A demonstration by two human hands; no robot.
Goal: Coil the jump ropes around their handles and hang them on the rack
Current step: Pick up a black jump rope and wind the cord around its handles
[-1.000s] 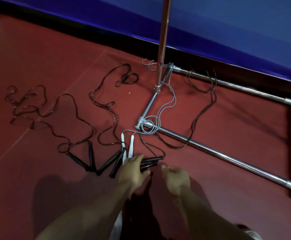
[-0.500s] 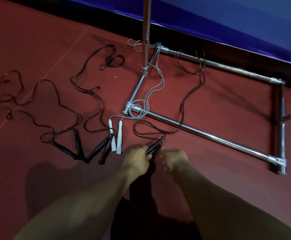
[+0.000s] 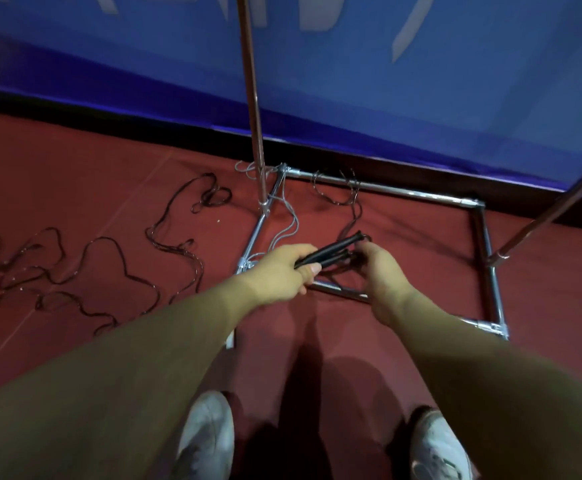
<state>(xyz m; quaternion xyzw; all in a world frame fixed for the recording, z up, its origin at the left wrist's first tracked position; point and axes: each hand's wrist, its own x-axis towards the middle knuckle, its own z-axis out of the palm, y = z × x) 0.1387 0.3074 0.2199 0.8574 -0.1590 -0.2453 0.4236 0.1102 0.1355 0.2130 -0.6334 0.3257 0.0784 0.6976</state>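
Observation:
My left hand (image 3: 282, 270) grips a pair of black jump-rope handles (image 3: 334, 249), lifted off the floor and pointing up to the right. My right hand (image 3: 379, 268) is at their far end with its fingers curled where the dark rope (image 3: 352, 202) leaves them. That rope trails back over the rack's chrome base frame (image 3: 386, 190). Other dark ropes (image 3: 116, 265) lie tangled on the red floor at the left. A grey rope (image 3: 291, 226) loops along the frame's left bar. The rack's upright pole (image 3: 253, 109) rises behind my hands.
A blue padded wall (image 3: 421, 81) runs along the back. A second slanted pole (image 3: 556, 209) rises at the right. My two white shoes (image 3: 210, 434) stand on the red floor below my arms.
I have lifted the black handles off the floor and raised them over the frame. The view has tilted up, and the handles lying on the floor have gone behind my arm.

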